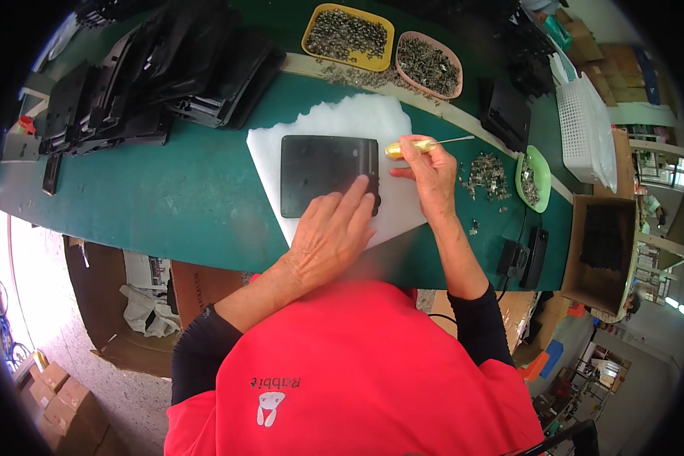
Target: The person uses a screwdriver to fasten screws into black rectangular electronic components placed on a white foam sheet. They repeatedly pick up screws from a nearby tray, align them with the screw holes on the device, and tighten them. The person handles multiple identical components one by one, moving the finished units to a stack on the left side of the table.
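Note:
A flat black plastic panel (pixel 319 171) lies on a white foam sheet (pixel 403 201) in the middle of the green table. My left hand (pixel 334 228) rests over its lower right part, fingers stretched out and fingertips near the raised strip along its right edge. Just right of the panel, my right hand (pixel 431 175) holds a screwdriver (pixel 404 149) by its yellow handle, between thumb and fingers. The thin metal shaft points to the right, away from the panel.
A yellow tray (pixel 305 39) and a pink tray (pixel 459 85) of small metal parts stand at the back. Loose metal pieces (pixel 488 176) lie beside a green bowl (pixel 544 171) on the right. Black panels (pixel 144 72) are stacked at the far left. An open cardboard box (pixel 133 353) sits below the table.

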Motion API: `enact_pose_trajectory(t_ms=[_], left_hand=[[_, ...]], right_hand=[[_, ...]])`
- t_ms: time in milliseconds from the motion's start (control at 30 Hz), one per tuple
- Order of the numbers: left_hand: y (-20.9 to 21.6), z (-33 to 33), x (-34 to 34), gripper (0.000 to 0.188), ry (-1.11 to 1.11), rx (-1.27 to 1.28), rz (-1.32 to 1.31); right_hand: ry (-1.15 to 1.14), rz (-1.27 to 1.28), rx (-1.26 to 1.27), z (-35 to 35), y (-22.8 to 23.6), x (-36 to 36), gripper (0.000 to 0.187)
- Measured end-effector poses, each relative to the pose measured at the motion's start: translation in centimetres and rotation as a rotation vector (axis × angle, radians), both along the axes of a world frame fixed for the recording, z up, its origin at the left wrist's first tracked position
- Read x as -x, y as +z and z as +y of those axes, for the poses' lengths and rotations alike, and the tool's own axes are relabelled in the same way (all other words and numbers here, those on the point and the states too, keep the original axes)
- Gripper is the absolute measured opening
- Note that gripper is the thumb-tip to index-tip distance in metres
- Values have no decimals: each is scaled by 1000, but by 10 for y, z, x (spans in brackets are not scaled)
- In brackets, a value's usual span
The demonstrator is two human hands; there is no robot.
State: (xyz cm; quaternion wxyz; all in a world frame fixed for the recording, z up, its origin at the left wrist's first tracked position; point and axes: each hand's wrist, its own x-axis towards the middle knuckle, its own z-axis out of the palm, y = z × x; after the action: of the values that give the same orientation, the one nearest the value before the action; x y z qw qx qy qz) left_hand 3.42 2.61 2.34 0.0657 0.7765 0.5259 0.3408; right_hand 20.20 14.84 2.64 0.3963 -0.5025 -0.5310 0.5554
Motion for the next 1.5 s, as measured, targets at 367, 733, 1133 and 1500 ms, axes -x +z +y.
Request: enact_pose_trajectory(t_ms=[367,733,1133,1500], left_hand=[[-7,4,-1,39,14,-6,74],[-8,7,-1,34,56,-81,56],[-12,1,1,38,65,-70,34],[-11,9,-9,29,86,-146,39]], right_hand=[[286,-551,-481,30,10,33,18],[139,-498,-1030,-10,-16,32,27],[182,-496,-809,-18,6,22,13],[116,-659,-942,-5,5,48,12]])
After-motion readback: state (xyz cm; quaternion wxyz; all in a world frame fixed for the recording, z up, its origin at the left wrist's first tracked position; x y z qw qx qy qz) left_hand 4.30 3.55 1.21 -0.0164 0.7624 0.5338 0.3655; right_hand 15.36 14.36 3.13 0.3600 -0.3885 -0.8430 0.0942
